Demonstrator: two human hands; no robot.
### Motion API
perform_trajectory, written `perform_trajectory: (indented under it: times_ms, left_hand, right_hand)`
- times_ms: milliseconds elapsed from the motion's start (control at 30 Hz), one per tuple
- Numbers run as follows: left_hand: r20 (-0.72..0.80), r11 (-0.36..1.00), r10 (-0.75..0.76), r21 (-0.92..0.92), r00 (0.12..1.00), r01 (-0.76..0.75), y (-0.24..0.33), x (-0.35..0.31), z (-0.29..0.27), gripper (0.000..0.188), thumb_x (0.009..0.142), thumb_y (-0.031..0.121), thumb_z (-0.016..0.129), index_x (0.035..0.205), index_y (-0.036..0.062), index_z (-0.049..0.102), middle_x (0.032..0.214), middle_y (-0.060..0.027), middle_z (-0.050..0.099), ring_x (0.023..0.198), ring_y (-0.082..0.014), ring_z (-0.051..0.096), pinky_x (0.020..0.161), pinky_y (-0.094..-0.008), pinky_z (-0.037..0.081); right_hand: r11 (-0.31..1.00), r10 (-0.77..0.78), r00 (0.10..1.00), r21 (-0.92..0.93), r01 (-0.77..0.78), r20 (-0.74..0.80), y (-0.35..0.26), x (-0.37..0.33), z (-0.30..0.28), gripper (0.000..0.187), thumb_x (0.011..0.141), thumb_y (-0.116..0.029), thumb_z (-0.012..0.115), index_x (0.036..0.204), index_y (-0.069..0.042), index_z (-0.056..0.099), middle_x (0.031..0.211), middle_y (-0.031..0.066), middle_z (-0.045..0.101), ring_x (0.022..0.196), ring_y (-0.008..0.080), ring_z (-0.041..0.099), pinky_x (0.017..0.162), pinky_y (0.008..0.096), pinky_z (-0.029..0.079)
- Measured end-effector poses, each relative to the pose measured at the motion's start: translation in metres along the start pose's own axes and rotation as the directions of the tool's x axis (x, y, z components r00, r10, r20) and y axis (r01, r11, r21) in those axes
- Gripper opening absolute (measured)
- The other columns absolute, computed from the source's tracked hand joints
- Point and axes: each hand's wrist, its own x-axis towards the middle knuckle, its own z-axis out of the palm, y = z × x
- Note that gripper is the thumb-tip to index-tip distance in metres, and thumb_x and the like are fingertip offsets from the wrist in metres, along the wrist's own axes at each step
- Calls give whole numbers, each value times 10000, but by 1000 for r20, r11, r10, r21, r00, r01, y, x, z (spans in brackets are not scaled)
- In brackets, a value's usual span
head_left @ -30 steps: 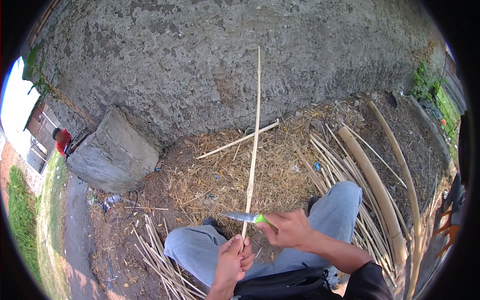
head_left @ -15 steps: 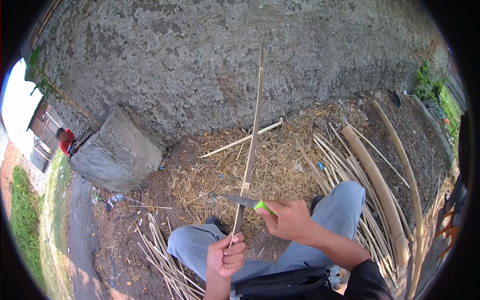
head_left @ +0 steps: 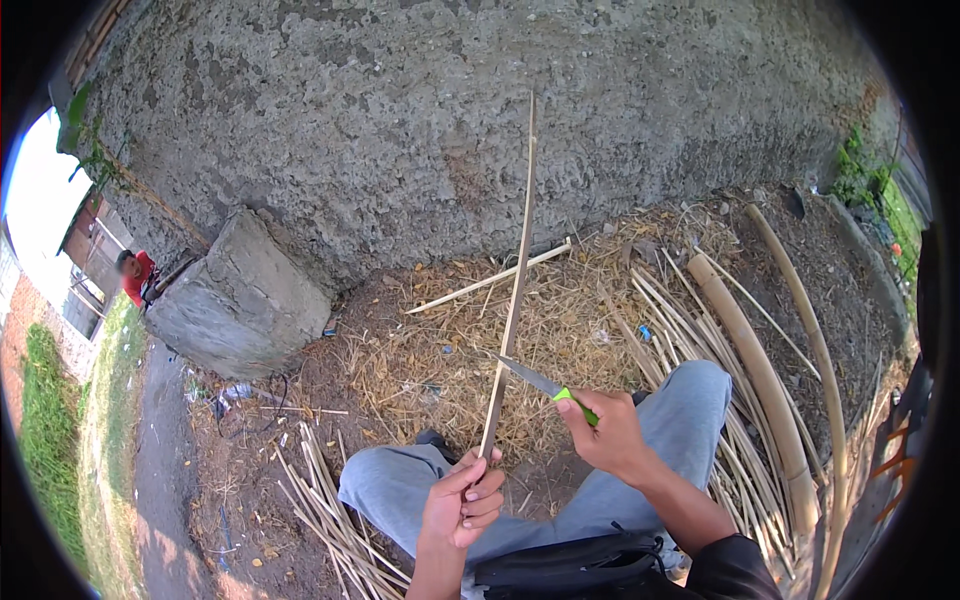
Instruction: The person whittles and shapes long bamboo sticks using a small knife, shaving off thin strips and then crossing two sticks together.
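Observation:
My left hand (head_left: 463, 503) is closed round the lower end of a long, thin bamboo strip (head_left: 515, 290), which points up and away toward the wall. In my right hand (head_left: 605, 430) is a knife (head_left: 533, 377) with a bright green handle. Its grey blade slants up to the left, and the tip lies at the strip's edge, a little above my left hand. Whether the tip touches the strip I cannot tell. Both hands are over the space between my bent knees.
Split bamboo strips (head_left: 335, 510) lie by my left leg, with more by my right. A thick bamboo pole (head_left: 752, 365) rests at the right. Ahead stands a rough wall (head_left: 400, 140); a concrete block (head_left: 245, 300) is at the left. A person in red (head_left: 137, 278) is beyond it.
The knife has moved off the strip toward the right, its blade now tilted up to the left instead of crossing the strip. The strip has turned slightly, and my left hand's fingers have loosened a little.

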Motion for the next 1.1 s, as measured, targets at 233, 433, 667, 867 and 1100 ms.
perform_trajectory:
  times_ms: [233, 433, 667, 867, 1100]
  left_hand:
    - [-96, 954, 128, 285, 987, -96, -4, 1, 4, 268, 1027, 210, 432, 1190, 23, 533, 674, -39, 424, 437, -72, 314, 367, -220, 280]
    - [-193, 871, 258, 471, 946, -142, -1, 6, -9, 279, 1018, 224, 461, 1170, 10, 556, 719, -69, 487, 443, -83, 350, 397, -242, 303]
    - [-162, 828, 314, 529, 936, -186, -1, 7, -13, 271, 1022, 173, 450, 1186, -18, 551, 741, -62, 530, 456, -71, 361, 421, -232, 317]
    - [-215, 804, 332, 574, 919, -156, 4, 6, -16, 284, 1016, 195, 471, 1179, -22, 555, 732, -65, 530, 448, -75, 360, 422, -239, 317]
    - [-216, 798, 340, 582, 915, -159, 4, 8, -23, 280, 1023, 188, 460, 1182, -21, 555, 750, -67, 549, 461, -76, 362, 437, -240, 324]
  right_hand:
    - [999, -17, 1000, 32, 17, -5, 2, -3, -2, 180, 902, -196, 651, 902, -23, 698, 559, 143, 555, 452, 286, 552, 444, 375, 401]
    - [991, -23, 998, 127, 30, -59, 7, -6, -5, 184, 913, -180, 634, 904, -7, 696, 535, 122, 528, 424, 213, 502, 439, 347, 379]
    - [998, -1, 996, 59, 6, -85, 17, -15, -23, 184, 916, -171, 629, 893, 0, 693, 522, 101, 496, 425, 167, 459, 437, 322, 349]
    - [991, 134, 967, 10, -135, -215, 28, -42, -72, 257, 956, -185, 574, 900, 30, 704, 541, -10, 470, 500, 53, 396, 467, 256, 296]
    - [904, 426, 742, 209, -373, -517, 82, -109, -159, 340, 1005, -287, 529, 875, -8, 676, 569, -81, 376, 473, 1, 295, 438, 212, 220]
